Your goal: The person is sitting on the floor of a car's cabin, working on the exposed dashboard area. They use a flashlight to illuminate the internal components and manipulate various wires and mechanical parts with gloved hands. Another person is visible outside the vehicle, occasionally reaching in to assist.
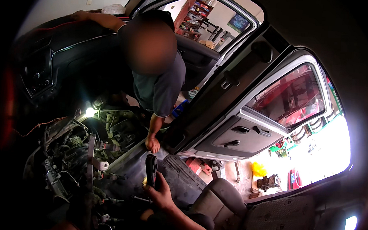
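Looking down inside a vehicle cab at a grimy exposed engine over at 8 o'clock. Got a black tool gripped in the right hand, about 7 o'clock from the middle, close to upright with the rounded end up top. Little yellow thing just beside the tool at its 8 o'clock — too small to make out. Can't tell about the left hand, way too dark down around 7 o'clock. Also a flat metal bar upright over the engine, off at the tool's 9 o'clock, plus a lit lamp glaring at 9 o'clock from the middle.

Sharing the space with a co-worker in a dark grey shirt at 11 o'clock. Curled fingers on the co-worker's hand, right by the tool's top end at its 12 o'clock; can't tell if touching. Other arm stretched across the dashboard at 10 o'clock.

For the rest — front door at 12 o'clock, rear door at 3 o'clock, grey seat at 5 o'clock.
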A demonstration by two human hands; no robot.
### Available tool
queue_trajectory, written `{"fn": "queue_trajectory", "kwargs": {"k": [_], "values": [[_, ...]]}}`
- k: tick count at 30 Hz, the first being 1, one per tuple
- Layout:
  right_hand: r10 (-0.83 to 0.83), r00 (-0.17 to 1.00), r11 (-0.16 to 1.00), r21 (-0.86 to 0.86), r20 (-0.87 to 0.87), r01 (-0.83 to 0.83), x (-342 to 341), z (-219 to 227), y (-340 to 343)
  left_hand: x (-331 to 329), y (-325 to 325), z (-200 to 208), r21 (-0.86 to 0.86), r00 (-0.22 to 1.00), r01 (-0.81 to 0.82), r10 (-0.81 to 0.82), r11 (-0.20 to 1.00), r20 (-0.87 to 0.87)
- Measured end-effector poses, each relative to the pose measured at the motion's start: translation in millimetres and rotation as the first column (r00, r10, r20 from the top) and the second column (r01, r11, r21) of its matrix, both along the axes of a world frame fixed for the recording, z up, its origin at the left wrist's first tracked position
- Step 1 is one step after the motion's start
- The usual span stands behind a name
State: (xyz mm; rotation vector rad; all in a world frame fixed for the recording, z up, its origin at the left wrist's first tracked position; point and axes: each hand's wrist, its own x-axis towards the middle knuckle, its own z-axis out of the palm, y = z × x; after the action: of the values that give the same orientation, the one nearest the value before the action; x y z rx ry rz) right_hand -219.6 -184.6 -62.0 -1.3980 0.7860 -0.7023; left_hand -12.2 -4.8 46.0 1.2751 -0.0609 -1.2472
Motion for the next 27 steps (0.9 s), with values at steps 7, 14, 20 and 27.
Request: {"fn": "queue_trajectory", "kwargs": {"k": [7,14,20,27], "values": [[0.022,1.000,1.000,0.002,-0.015,-0.022,-2,-4,2,-2,1,3,0.029,1.000,0.016,-0.017,0.999,0.025],[0.042,0.999,0.999,0.015,-0.008,-0.042,-2,-8,4,-3,2,8,0.057,0.997,0.078,-0.078,0.995,-0.003],[0.040,0.998,0.999,0.038,-0.044,-0.038,1,-6,6,-2,2,9,0.077,0.998,0.056,-0.057,0.995,0.003],[0.050,0.988,0.999,0.020,-0.145,-0.048,5,14,10,3,8,-18,0.043,1.000,0.001,-0.001,0.999,0.011]]}}
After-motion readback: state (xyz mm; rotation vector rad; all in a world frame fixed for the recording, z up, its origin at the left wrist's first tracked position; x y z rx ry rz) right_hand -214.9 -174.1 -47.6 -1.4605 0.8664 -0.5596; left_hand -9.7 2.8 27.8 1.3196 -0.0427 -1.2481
